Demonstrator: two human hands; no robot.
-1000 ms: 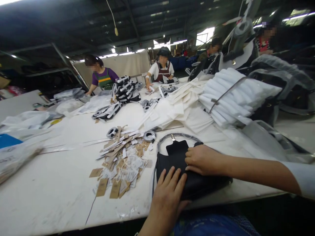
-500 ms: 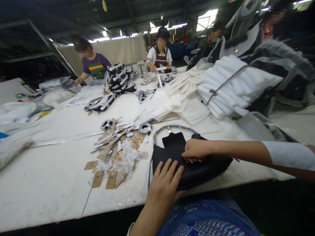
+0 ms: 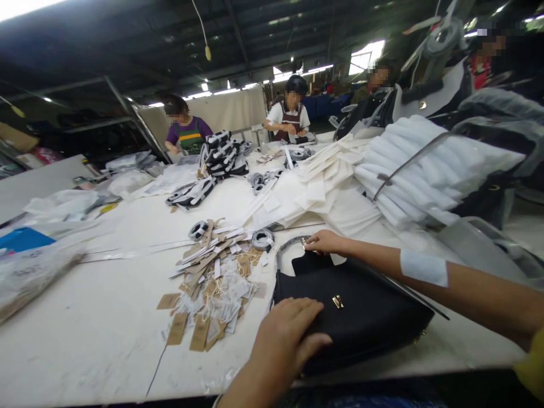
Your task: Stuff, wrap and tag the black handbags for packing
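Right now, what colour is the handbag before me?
The handbag is black, seen best in the head view.

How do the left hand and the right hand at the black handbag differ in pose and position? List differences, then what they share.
The left hand has its fingers extended; the right hand is bent, fingers gathered by the upper gold fitting.
The left hand lies over the bag's near-left side; the right hand reaches to its far edge, by the handle.
Shared: both are bare and at the same black handbag.

Bag handle (image 3: 288, 242) partly behind right grip (image 3: 326, 242), print on brown tags (image 3: 175, 330) too small
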